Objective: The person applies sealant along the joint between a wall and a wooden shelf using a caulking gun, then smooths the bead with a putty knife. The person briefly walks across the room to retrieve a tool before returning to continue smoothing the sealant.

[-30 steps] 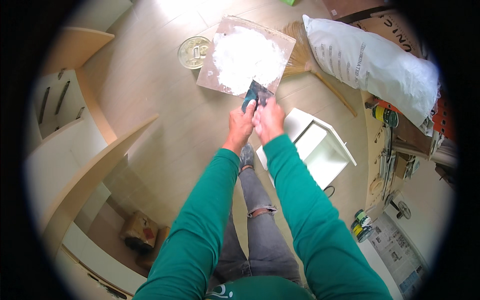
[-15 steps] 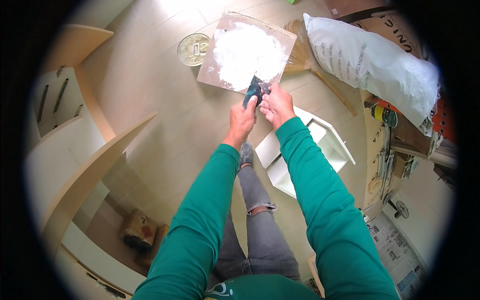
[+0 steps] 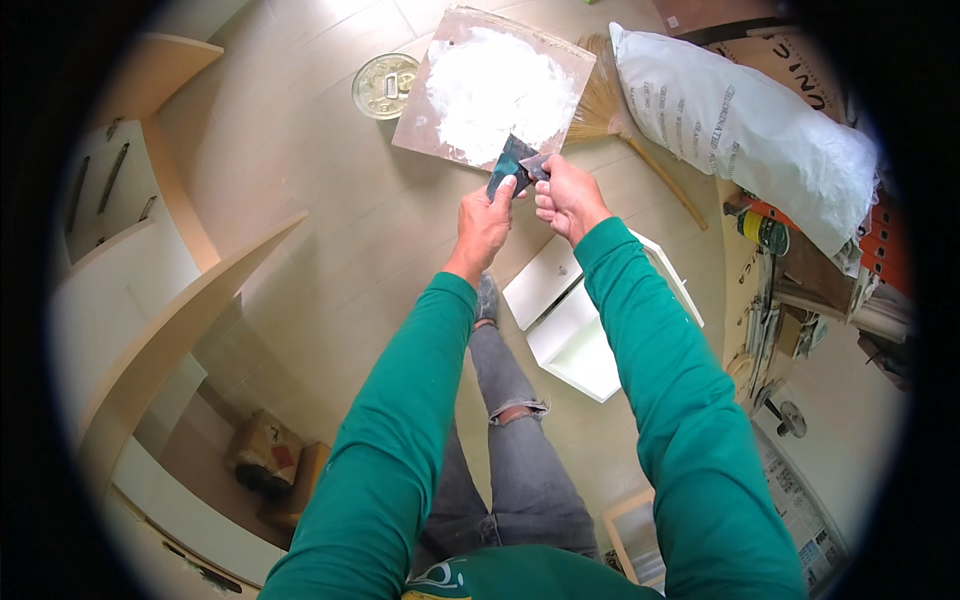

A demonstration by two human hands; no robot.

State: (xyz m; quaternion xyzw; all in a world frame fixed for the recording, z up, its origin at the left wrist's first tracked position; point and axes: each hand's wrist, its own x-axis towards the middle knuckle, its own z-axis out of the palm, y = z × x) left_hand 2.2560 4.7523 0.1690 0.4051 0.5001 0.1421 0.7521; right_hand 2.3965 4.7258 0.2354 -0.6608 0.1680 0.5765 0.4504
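Note:
Out in front of me, my left hand (image 3: pixel 482 228) grips a dark, flat-bladed scraper (image 3: pixel 512 158) with teal patches on it, thumb on top. Pinched in my right hand (image 3: pixel 568 198) is a small, thin dark grey piece (image 3: pixel 536 166), which meets or overlaps the scraper's right edge; its exact kind is unclear. Just beyond both tools, a square brownish board (image 3: pixel 415 125) carries a wide spread of white paste or powder (image 3: pixel 500 90). The scraper's tip overlaps the board's near edge in the view.
A round metal lid (image 3: pixel 385 86) lies left of the board. To the right are a straw broom (image 3: pixel 600 110) and a large white sack (image 3: pixel 750 130). White open drawer-like boxes (image 3: pixel 580 340) sit beside my foot. Wooden cabinet panels (image 3: pixel 190 330) rise on the left, with a cardboard box (image 3: pixel 268 445) below.
My right hand has drawn a little to the right with the small grey piece, showing more of the scraper. My left hand keeps its hold. The whole view has shifted slightly.

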